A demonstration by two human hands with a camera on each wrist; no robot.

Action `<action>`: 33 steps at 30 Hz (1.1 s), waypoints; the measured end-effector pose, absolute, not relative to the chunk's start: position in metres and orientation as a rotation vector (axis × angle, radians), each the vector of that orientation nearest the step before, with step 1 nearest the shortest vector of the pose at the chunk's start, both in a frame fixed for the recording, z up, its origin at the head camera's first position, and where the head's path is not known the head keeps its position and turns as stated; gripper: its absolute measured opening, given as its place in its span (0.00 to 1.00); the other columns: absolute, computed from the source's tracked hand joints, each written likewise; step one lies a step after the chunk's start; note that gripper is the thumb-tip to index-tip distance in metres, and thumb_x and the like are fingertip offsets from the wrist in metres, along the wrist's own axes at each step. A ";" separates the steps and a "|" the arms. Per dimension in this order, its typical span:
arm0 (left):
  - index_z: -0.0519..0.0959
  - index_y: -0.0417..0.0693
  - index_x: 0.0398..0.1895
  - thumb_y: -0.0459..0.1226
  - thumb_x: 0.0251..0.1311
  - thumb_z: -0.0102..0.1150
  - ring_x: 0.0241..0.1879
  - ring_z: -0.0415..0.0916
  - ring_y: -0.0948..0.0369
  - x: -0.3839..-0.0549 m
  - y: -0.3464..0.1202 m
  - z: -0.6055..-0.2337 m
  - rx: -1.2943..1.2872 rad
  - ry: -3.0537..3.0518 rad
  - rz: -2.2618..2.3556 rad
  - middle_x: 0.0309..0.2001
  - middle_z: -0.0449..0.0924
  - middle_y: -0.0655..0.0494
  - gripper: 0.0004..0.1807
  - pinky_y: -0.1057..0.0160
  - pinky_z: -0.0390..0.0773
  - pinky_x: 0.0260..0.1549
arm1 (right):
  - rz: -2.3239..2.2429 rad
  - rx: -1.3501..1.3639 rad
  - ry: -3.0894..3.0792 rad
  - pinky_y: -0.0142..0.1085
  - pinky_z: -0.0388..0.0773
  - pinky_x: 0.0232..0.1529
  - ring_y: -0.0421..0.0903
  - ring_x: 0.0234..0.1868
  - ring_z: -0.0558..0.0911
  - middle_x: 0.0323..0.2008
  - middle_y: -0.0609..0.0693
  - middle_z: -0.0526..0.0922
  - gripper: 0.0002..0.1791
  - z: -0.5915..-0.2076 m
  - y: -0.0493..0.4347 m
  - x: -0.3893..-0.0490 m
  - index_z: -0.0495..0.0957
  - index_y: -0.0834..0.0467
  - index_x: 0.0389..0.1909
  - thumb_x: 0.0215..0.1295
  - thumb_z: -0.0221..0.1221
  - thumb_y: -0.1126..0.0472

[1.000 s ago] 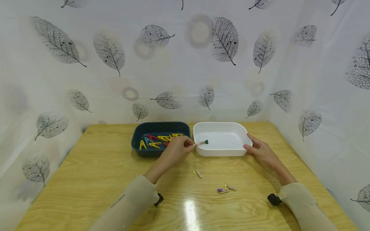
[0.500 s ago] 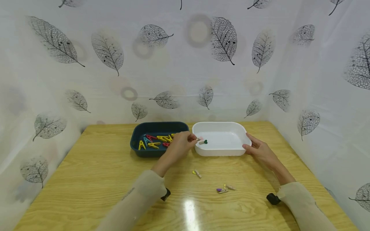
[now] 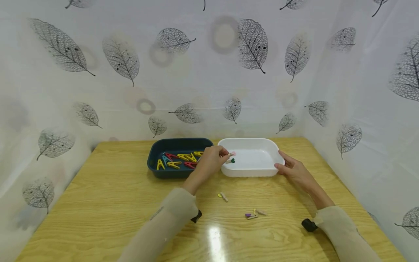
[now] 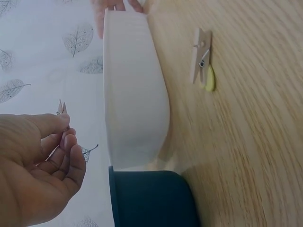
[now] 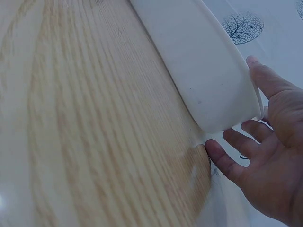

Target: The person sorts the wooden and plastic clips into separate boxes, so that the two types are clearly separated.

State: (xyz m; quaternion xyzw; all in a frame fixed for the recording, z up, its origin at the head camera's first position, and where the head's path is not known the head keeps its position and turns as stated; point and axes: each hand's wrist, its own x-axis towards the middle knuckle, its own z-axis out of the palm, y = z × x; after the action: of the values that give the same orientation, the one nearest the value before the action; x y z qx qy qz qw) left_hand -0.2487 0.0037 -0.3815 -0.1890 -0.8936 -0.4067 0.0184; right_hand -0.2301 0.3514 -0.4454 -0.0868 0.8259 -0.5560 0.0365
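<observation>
My left hand pinches a small wooden clothespin with a pink decoration, over the left end of the white basin. In the left wrist view the same clothespin sticks out from between thumb and fingertips. Just below it in the head view is a clothespin with a green heart, at the basin's left end; whether clipped or lying loose I cannot tell. My right hand holds the basin's right end, thumb and fingers about its corner; the right wrist view shows its fingers against the wall.
A dark blue basin stands left of the white one, holding several yellow, red and blue plastic clips. On the wooden table in front lie a yellow-tipped clothespin, a purple one and another yellow one. A leaf-patterned curtain hangs behind.
My left hand has moved right and slightly away from me with the pink clothespin, from the gap between the basins to over the white basin's left end. My right hand stays on the basin.
</observation>
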 end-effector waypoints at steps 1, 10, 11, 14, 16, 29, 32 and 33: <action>0.87 0.42 0.42 0.37 0.71 0.64 0.34 0.79 0.61 -0.250 0.006 -0.382 -0.593 -2.775 -1.244 0.38 0.86 0.52 0.07 0.66 0.80 0.31 | -1.710 -0.265 2.532 0.19 0.74 0.52 0.63 0.78 0.55 0.81 0.63 0.46 0.45 -0.445 0.351 -0.230 0.44 0.61 0.83 0.77 0.60 0.55; 0.86 0.43 0.42 0.36 0.71 0.64 0.28 0.78 0.63 -0.255 0.026 -0.381 -0.611 -2.778 -1.213 0.38 0.86 0.52 0.06 0.68 0.78 0.25 | -1.755 -0.300 2.492 0.18 0.73 0.54 0.63 0.78 0.52 0.81 0.63 0.45 0.45 -0.447 0.351 -0.231 0.43 0.62 0.82 0.77 0.60 0.57; 0.86 0.43 0.41 0.36 0.71 0.64 0.27 0.78 0.64 -0.255 0.027 -0.380 -0.604 -2.780 -1.222 0.38 0.86 0.52 0.06 0.68 0.77 0.24 | -1.756 -0.301 2.492 0.18 0.73 0.54 0.63 0.78 0.52 0.81 0.63 0.45 0.45 -0.447 0.351 -0.231 0.43 0.62 0.82 0.77 0.60 0.57; 0.86 0.44 0.42 0.37 0.72 0.64 0.25 0.77 0.65 -0.256 0.033 -0.379 -0.578 -2.798 -1.231 0.38 0.85 0.53 0.06 0.69 0.76 0.23 | -1.763 -0.301 2.492 0.19 0.73 0.54 0.63 0.78 0.53 0.81 0.63 0.45 0.45 -0.447 0.351 -0.231 0.43 0.62 0.82 0.77 0.60 0.58; 0.86 0.44 0.42 0.38 0.72 0.63 0.25 0.77 0.65 -0.258 0.036 -0.378 -0.560 -2.806 -1.227 0.37 0.85 0.54 0.07 0.69 0.76 0.23 | -1.759 -0.298 2.499 0.19 0.73 0.54 0.63 0.78 0.53 0.81 0.63 0.45 0.45 -0.447 0.351 -0.231 0.43 0.63 0.82 0.77 0.60 0.57; 0.87 0.42 0.42 0.35 0.72 0.63 0.26 0.77 0.65 -0.269 0.048 -0.388 -0.559 -2.781 -1.197 0.34 0.85 0.54 0.06 0.69 0.78 0.25 | -1.703 -0.275 2.547 0.17 0.70 0.55 0.62 0.79 0.52 0.81 0.62 0.45 0.45 -0.447 0.352 -0.231 0.44 0.61 0.83 0.77 0.60 0.54; 0.87 0.41 0.44 0.36 0.71 0.65 0.31 0.80 0.61 -0.270 0.048 -0.391 -0.560 -2.774 -1.174 0.38 0.86 0.52 0.07 0.67 0.80 0.30 | -1.712 -0.274 2.534 0.17 0.70 0.55 0.62 0.79 0.52 0.81 0.62 0.45 0.46 -0.446 0.352 -0.231 0.44 0.61 0.83 0.77 0.61 0.55; 0.87 0.40 0.45 0.36 0.70 0.65 0.34 0.81 0.60 -0.270 0.049 -0.391 -0.558 -2.772 -1.167 0.40 0.86 0.51 0.08 0.66 0.81 0.33 | -1.717 -0.277 2.527 0.17 0.71 0.55 0.61 0.79 0.52 0.81 0.61 0.45 0.46 -0.445 0.352 -0.230 0.44 0.61 0.83 0.77 0.60 0.55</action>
State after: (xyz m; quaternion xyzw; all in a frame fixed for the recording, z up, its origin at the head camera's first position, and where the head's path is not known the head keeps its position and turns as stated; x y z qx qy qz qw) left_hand -0.2700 0.0487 -0.3914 -0.1823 -0.9055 -0.3811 0.0412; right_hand -0.2302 0.3524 -0.4455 -0.0903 0.8231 -0.5594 0.0371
